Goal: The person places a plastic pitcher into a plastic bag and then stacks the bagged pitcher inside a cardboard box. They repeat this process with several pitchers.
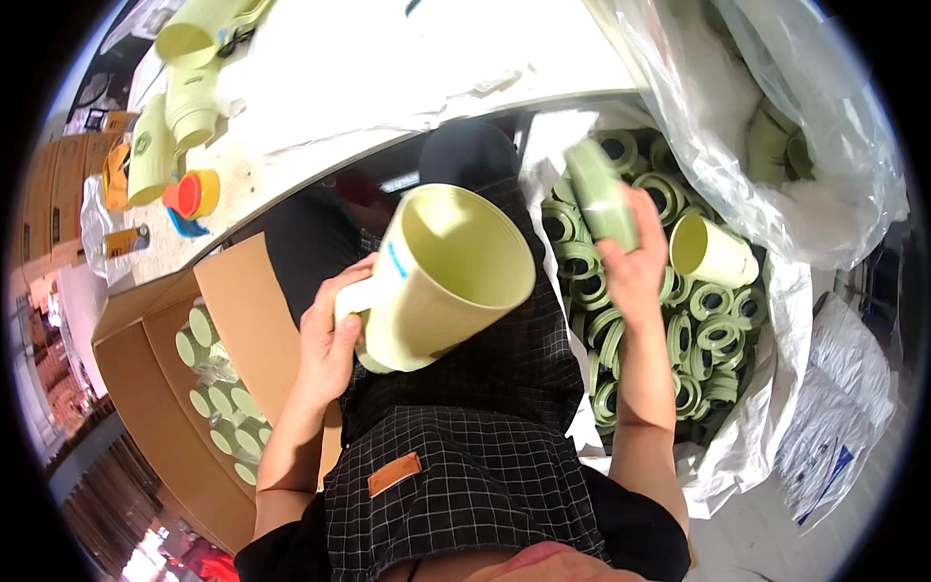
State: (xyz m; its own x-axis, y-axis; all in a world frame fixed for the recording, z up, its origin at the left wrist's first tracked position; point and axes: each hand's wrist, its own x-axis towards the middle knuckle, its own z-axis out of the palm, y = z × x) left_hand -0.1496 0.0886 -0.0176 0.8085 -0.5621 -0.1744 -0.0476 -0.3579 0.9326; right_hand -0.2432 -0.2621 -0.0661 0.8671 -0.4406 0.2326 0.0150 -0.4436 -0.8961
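Observation:
A large pale green mug (441, 281) is tilted over my lap, its open mouth facing up and to the right. My left hand (335, 330) is closed on its handle, where a small blue strip shows. To the right, my right hand (635, 257) grips a darker green lid (601, 194), seen edge-on and slightly blurred by motion. Beneath that hand is a white sack (790, 339) full of ring-shaped green lids (718, 335). A pale green cup (713, 254) lies on its side on top of them.
An open cardboard box (160, 398) at the left holds several green cylinders. More pale green cups (150, 150) and a red-and-yellow container (197, 194) stand on the white table (388, 53) ahead. Clear plastic bags (815, 184) hang at the far right. My checked apron covers my lap.

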